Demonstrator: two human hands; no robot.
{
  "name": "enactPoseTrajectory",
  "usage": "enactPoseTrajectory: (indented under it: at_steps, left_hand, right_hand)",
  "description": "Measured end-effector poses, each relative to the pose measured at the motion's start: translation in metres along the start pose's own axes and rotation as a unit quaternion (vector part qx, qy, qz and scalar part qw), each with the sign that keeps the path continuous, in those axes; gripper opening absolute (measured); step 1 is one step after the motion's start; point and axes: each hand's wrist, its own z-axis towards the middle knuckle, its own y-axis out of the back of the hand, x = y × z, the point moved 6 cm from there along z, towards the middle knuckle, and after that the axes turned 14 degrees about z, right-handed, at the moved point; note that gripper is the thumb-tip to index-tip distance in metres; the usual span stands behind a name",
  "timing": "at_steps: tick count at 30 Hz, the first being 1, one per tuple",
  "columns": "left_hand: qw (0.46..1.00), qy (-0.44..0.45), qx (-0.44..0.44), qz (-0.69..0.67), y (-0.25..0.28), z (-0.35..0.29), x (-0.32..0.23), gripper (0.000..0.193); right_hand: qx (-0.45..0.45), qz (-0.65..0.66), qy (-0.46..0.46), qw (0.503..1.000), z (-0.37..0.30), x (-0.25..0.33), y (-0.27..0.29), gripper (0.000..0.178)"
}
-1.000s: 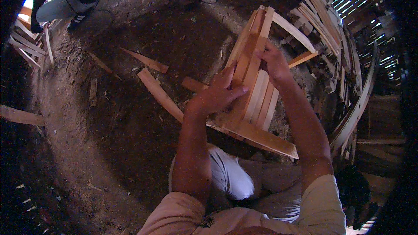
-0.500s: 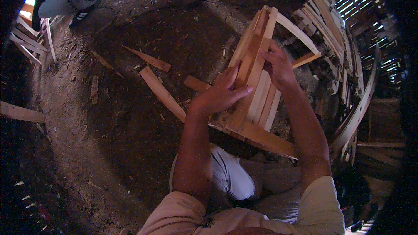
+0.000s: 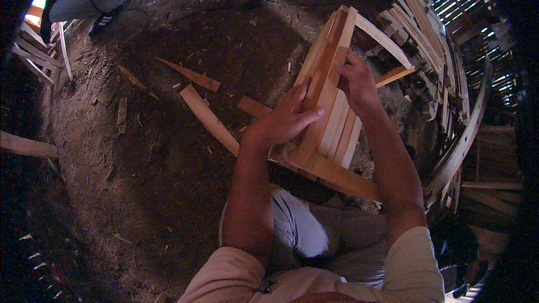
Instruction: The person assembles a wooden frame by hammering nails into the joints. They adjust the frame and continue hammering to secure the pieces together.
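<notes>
In front of me a stack of long wooden planks [image 3: 332, 130] slants away to the upper right. On top, an upright-edged plank [image 3: 328, 73] runs along the stack. My left hand [image 3: 286, 113] grips it from the left, thumb laid across the top face and fingers at the far-left edge. Farther up, my right hand [image 3: 358, 81] has its bent fingers closed on the plank's right edge; the fingertips are partly hidden. Across the stack's near end lies a crosswise wooden board [image 3: 342, 178], close to my knees.
Left of the stack, a curved wood strip [image 3: 208, 119] and a pointed offcut [image 3: 191, 73] lie on the dirt floor [image 3: 140, 191]. A pile of wood strips [image 3: 418, 31] rises at the right, beside a long bent strip [image 3: 463, 146]. Another person's leg [image 3: 90, 8] is at the upper left.
The top plank and both hands have shifted very slightly. Both hands keep their hold on the plank.
</notes>
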Motion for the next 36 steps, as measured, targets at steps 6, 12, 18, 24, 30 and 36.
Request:
enactPoseTrajectory:
  at_steps: [6, 12, 18, 24, 30, 36]
  left_hand:
    - [0.991, -0.014, 0.007, -0.131, 0.004, -0.007, -0.017, 0.089]
    - [0.999, -0.015, 0.021, -0.039, 0.006, -0.005, -0.009, 0.087]
    - [0.994, -0.035, 0.005, -0.106, -0.007, 0.007, 0.01, 0.088]
    - [0.987, -0.078, -0.006, -0.142, -0.003, 0.005, -0.004, 0.083]
    - [0.982, -0.036, 0.026, -0.186, 0.006, -0.009, -0.023, 0.074]
    - [0.989, -0.011, 0.021, -0.144, 0.001, -0.008, -0.016, 0.078]
  right_hand:
    - [0.029, 0.024, 0.019, 0.999, -0.006, 0.009, -0.013, 0.052]
    - [0.043, -0.007, 0.06, 0.997, -0.006, 0.001, -0.009, 0.047]
    - [0.011, 0.015, 0.022, 1.0, -0.014, 0.019, -0.028, 0.033]
    - [0.014, 0.03, 0.036, 0.999, -0.011, 0.015, -0.022, 0.033]
    - [0.026, 0.022, 0.042, 0.999, -0.009, 0.013, -0.023, 0.033]
    - [0.009, 0.016, 0.037, 0.999, -0.002, -0.004, -0.003, 0.036]
